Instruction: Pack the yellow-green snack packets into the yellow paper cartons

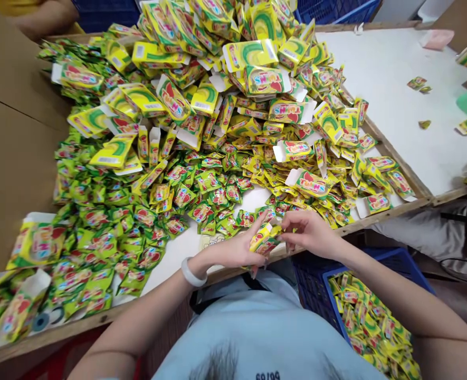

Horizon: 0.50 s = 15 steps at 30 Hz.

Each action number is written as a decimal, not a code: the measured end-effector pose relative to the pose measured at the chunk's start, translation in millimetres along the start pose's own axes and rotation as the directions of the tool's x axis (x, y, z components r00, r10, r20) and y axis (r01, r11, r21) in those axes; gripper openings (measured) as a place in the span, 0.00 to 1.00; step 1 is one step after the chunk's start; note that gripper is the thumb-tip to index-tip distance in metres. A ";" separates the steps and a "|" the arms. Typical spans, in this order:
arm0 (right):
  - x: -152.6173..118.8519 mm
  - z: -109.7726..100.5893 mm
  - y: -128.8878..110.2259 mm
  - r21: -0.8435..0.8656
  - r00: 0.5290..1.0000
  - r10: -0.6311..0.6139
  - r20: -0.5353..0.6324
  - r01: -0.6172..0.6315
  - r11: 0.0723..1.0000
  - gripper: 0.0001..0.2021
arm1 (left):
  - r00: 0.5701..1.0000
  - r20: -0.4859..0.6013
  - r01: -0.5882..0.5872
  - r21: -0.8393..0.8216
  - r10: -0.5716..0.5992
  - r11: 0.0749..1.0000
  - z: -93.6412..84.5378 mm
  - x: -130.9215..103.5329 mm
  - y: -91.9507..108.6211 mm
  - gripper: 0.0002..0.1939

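My left hand (239,249) is closed around a small yellow-and-green candy box (260,238), holding it tilted near the table's front edge. At the end of that box, my right hand (306,232) pinches a small yellow packet (276,231) between thumb and fingers; part of the packet is hidden. Just beyond my hands lie many loose green candy packets (217,198), with yellow packets (260,166) to their right. Behind them rises a heap of candy boxes (253,55), several with their end flaps open.
A wooden rim (399,211) edges the white table (399,111). Below on the right stands a blue crate (395,258) holding filled-looking boxes (371,327). Cardboard (19,142) blocks the left side. Another person's arm (43,18) shows at the far left.
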State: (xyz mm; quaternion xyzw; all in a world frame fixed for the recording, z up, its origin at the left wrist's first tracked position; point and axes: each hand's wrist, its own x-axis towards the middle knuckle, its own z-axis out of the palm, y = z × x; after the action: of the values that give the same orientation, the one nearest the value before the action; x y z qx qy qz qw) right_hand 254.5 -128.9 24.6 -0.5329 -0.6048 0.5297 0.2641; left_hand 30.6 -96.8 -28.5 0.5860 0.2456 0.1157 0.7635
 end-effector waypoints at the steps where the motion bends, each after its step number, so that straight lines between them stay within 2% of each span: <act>1: -0.7 -1.0 -0.6 0.006 1.000 0.014 0.025 -0.014 1.000 0.10 | 1.000 0.016 0.005 -0.003 -0.005 1.000 -0.1 0.2 -0.5 0.53; 3: -4.8 -4.7 -0.2 0.043 0.983 0.073 0.170 -0.081 0.996 0.11 | 0.995 0.087 0.042 -0.042 -0.039 0.998 -0.2 -0.5 -3.0 0.54; 6: -15.7 -1.9 7.6 0.098 0.884 0.136 0.448 -0.200 0.975 0.23 | 0.995 0.077 0.067 -0.041 -0.064 0.997 3.4 -2.9 -10.6 0.56; 7: -19.8 3.0 11.7 0.107 0.858 0.137 0.494 -0.217 0.970 0.24 | 0.994 0.078 0.080 -0.016 -0.079 0.997 6.0 -3.1 -13.1 0.56; 8: -23.9 8.5 15.9 0.115 0.861 0.134 0.491 -0.217 0.969 0.22 | 0.993 0.083 0.089 0.015 -0.090 0.996 9.0 -2.4 -14.9 0.56; 9: -28.1 12.8 19.7 0.122 0.892 0.125 0.434 -0.196 0.973 0.19 | 0.993 0.081 0.082 0.051 -0.086 0.995 11.9 -0.5 -15.8 0.56; 10: -32.1 13.5 22.3 0.118 0.940 0.108 0.324 -0.153 0.981 0.17 | 0.996 0.068 0.053 0.096 -0.060 0.994 14.1 2.9 -15.4 0.55; 11: -35.8 8.5 23.4 0.091 0.984 0.076 0.162 -0.092 0.992 0.16 | 0.999 0.045 -0.002 0.155 -0.006 0.988 15.1 7.9 -13.9 0.55; 12: -38.9 -3.5 22.9 0.030 0.999 0.025 -0.040 -0.023 0.999 0.16 | 0.997 0.015 -0.078 0.236 0.076 0.969 14.5 14.4 -11.6 0.54; 13: -41.0 -22.6 20.9 -0.070 0.961 -0.055 -0.273 0.037 0.997 0.15 | 0.984 -0.019 -0.159 0.340 0.175 0.927 12.2 22.0 -9.0 0.52; 14: -42.1 -47.8 17.9 -0.207 0.871 -0.150 -0.468 0.057 0.977 0.13 | 0.960 -0.048 -0.224 0.458 0.276 0.860 8.5 30.4 -6.5 0.47; 15: -42.1 -76.3 14.6 -0.356 0.722 -0.263 -0.641 0.024 0.934 0.11 | 0.930 -0.072 -0.255 0.578 0.359 0.775 3.9 39.1 -4.8 0.39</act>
State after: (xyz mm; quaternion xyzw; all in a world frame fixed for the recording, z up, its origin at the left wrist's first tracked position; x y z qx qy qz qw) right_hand 339.7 -142.3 44.2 -0.6756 -0.5844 0.1698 0.4162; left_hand 65.4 -83.3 -41.6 0.8029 0.2364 0.2140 0.5037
